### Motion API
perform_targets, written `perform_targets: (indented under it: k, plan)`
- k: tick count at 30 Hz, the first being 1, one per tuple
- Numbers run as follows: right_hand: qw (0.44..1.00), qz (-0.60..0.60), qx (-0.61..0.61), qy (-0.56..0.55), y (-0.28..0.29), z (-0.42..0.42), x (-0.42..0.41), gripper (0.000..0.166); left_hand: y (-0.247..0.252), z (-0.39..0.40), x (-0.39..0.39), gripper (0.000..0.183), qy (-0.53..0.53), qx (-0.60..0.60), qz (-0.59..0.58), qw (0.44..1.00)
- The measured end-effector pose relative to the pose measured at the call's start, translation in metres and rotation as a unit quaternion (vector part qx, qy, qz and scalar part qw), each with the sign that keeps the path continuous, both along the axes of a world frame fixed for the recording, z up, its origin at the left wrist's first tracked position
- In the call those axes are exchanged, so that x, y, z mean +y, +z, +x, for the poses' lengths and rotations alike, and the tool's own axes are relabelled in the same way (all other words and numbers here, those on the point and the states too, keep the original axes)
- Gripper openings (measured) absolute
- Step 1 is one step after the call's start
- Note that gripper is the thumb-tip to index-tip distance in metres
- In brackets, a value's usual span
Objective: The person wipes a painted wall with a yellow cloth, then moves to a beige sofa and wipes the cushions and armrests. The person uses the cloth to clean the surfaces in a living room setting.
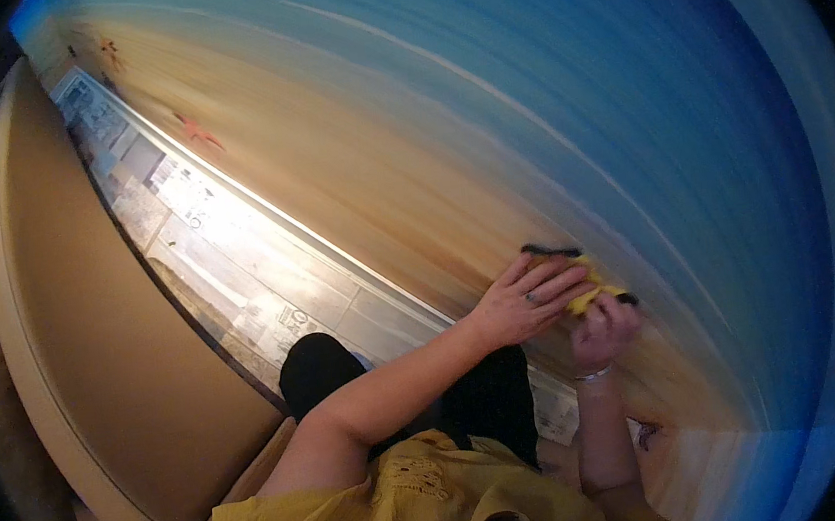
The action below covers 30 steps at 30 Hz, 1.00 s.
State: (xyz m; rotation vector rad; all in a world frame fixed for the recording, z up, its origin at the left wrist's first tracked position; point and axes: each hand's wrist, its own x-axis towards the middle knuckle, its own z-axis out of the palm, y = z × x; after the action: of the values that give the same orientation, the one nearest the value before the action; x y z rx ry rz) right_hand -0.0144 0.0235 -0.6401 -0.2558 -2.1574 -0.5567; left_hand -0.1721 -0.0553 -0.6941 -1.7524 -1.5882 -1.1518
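Note:
A yellow cloth with black edging (586, 301) is pressed against a wall painted as a beach and sea (377, 151). My left hand (534, 294), with a ring on one finger, lies spread over the cloth's left part, its fingertips towards the middle of the cloth. Its dark edge shows above the fingers. My right hand (605, 329), with a bracelet at the wrist, grips the cloth's right end between bent fingers, a dark corner sticking out beside them. Part of the cloth is hidden under both hands.
A tan padded sofa or bench (131, 341) curves along the left side. Between it and the wall runs a strip of patterned floor tiles (235, 240) with bright glare. A white baseboard (309, 233) edges the wall. My knees in black trousers are below the hands.

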Motion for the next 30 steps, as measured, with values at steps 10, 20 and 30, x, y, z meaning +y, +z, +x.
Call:
perform_targets:
  k: [10,20,30]
  plan:
    - [0.990,-0.088,-0.087,0.063,-0.022,-0.027,-0.017,0.016,-0.049,-0.013,-0.027,0.066,0.019,-0.192,-0.012,0.981]
    - [0.985,-0.055,-0.147,0.071,-0.025,-0.118,-0.043,0.028,-0.050,-0.070,-0.026,0.074,0.150,-0.333,0.055,0.929]
    - [0.975,-0.057,-0.178,0.120,-0.043,-0.147,-0.044,0.031,-0.053,-0.107,-0.038,0.070,0.140,-0.321,0.101,0.931]
